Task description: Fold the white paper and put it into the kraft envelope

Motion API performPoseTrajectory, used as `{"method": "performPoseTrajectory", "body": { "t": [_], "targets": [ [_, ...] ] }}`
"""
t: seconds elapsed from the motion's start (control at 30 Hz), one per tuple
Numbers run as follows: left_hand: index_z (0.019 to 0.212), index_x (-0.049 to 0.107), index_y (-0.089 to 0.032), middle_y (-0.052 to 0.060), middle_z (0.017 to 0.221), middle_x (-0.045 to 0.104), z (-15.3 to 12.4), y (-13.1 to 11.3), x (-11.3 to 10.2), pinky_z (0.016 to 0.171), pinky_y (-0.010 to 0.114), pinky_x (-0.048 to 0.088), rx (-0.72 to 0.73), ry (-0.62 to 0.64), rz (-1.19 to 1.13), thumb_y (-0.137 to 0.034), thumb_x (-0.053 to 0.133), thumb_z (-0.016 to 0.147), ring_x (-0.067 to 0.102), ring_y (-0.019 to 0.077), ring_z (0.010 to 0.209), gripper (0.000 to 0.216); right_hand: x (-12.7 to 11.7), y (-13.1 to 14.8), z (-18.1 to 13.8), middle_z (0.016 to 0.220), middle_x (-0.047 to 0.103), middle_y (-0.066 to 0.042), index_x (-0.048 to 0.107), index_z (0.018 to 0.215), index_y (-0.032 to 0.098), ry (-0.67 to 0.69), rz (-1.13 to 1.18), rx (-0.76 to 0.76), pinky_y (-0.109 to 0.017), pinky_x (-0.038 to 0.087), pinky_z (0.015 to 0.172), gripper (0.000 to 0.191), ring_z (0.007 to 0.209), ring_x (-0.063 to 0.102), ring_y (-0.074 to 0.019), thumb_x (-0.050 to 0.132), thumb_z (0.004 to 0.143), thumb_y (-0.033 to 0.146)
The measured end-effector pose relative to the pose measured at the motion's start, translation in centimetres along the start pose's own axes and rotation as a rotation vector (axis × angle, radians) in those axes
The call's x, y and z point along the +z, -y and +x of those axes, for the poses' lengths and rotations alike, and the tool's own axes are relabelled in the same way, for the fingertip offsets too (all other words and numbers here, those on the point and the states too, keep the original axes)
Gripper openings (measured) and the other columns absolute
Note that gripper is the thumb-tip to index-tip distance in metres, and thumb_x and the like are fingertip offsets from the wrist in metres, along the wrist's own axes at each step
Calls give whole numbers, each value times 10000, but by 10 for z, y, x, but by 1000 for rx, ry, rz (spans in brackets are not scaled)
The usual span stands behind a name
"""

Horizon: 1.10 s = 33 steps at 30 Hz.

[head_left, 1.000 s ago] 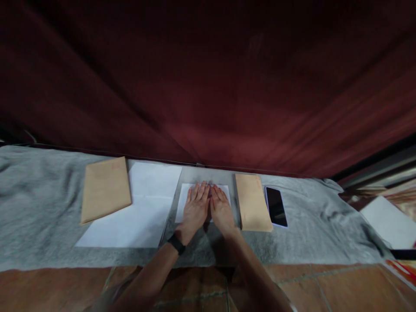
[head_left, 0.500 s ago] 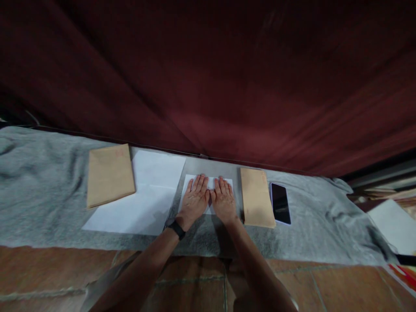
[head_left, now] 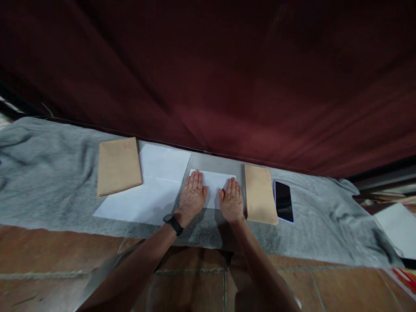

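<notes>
A small white sheet of paper (head_left: 212, 190), which looks folded, lies on the grey cloth in front of me. My left hand (head_left: 193, 195) rests flat on its left end, fingers stretched forward and a dark watch at the wrist. On the right end lies my right hand (head_left: 232, 200), palm down with the fingers extended. Bare paper shows between the two hands. Just right of my right hand is a stack of brown envelopes (head_left: 261, 195). Larger white sheets (head_left: 156, 186) spread out to the left of my left hand.
Another stack of brown envelopes (head_left: 119, 167) partly covers the white sheets at the left. A phone (head_left: 284, 201) lies beside the right stack. The grey cloth (head_left: 325, 216) covers a long, narrow surface below a dark red curtain (head_left: 208, 86). Floor tiles (head_left: 48, 255) show in front.
My hands were side by side at the paper's middle, thumbs nearly touching. They have slid apart to its left and right ends, staying flat. The view has shifted slightly.
</notes>
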State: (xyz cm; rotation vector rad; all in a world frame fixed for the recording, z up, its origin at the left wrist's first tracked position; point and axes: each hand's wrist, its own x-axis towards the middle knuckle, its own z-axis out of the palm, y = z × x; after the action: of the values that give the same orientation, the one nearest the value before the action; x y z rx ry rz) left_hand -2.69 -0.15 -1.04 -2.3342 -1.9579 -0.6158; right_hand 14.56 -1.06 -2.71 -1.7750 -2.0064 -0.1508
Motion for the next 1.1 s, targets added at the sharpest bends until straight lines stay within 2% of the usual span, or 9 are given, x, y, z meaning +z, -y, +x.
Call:
{"method": "performPoseTrajectory", "body": {
  "t": [0.13, 0.27, 0.37, 0.47, 0.6, 0.73, 0.9, 1.1],
  "targets": [
    [1531, 392, 47, 266, 1625, 358, 5, -10, -9, 1274, 552, 254, 3, -7, 9, -256, 342, 1030, 261, 332, 1564, 588, -11, 1, 4, 1584, 438, -265, 370, 1575, 19, -9, 79, 3, -582, 364, 1204, 616, 1513, 376, -340, 255, 1106, 401],
    [1585, 343, -60, 158, 1668, 343, 8, -24, -12, 1299, 511, 227, 182, 36, -10, -186, 340, 1013, 210, 260, 1586, 586, -21, 11, 20, 1638, 388, -189, 349, 1594, 61, 104, 226, -109, -497, 319, 1259, 613, 1556, 306, -250, 210, 1111, 412],
    [1583, 331, -33, 183, 1651, 370, 4, -30, -5, 1296, 491, 245, 246, 101, -5, -164, 349, 1004, 257, 261, 1572, 595, -20, 19, 27, 1637, 402, -162, 385, 1579, 67, 194, 288, -157, -451, 293, 1275, 611, 1553, 309, -209, 171, 1113, 399],
    [1589, 311, -19, 216, 1639, 376, -2, -32, 2, 1286, 498, 260, 244, 133, -3, -182, 369, 1006, 301, 274, 1556, 607, -15, 21, 28, 1623, 431, -145, 402, 1574, 83, 245, 272, -178, -456, 244, 1288, 598, 1541, 331, -207, 182, 1113, 394],
    [1604, 292, -45, 202, 1646, 371, -6, -34, 4, 1283, 503, 259, 186, 136, -13, -177, 354, 1008, 306, 267, 1555, 614, -11, 16, 27, 1656, 381, -112, 367, 1599, 126, 277, 229, -195, -460, 204, 1293, 578, 1556, 294, -193, 187, 1112, 379],
    [1600, 315, -54, 184, 1655, 360, -10, -37, -2, 1284, 505, 244, 164, 154, -10, -186, 341, 1019, 297, 279, 1557, 596, -9, 11, 28, 1655, 385, -108, 369, 1599, 134, 294, 186, -188, -455, 200, 1290, 580, 1557, 289, -183, 154, 1111, 362],
    [1570, 377, -43, 193, 1620, 420, -21, -41, -12, 1276, 546, 230, 177, 182, -8, -231, 343, 1038, 292, 305, 1558, 566, -8, 0, 28, 1664, 355, -148, 393, 1586, 117, 271, 96, -228, -488, 226, 1274, 579, 1574, 247, -221, 182, 1108, 366],
    [1575, 386, -85, 153, 1645, 391, -42, -49, -23, 1272, 619, 178, 215, 253, -48, -381, 350, 1069, 243, 326, 1572, 587, -5, -10, 30, 1686, 314, -133, 370, 1603, 162, 265, 30, -206, -485, 227, 1268, 574, 1573, 254, -233, 182, 1108, 385]
  ]
}}
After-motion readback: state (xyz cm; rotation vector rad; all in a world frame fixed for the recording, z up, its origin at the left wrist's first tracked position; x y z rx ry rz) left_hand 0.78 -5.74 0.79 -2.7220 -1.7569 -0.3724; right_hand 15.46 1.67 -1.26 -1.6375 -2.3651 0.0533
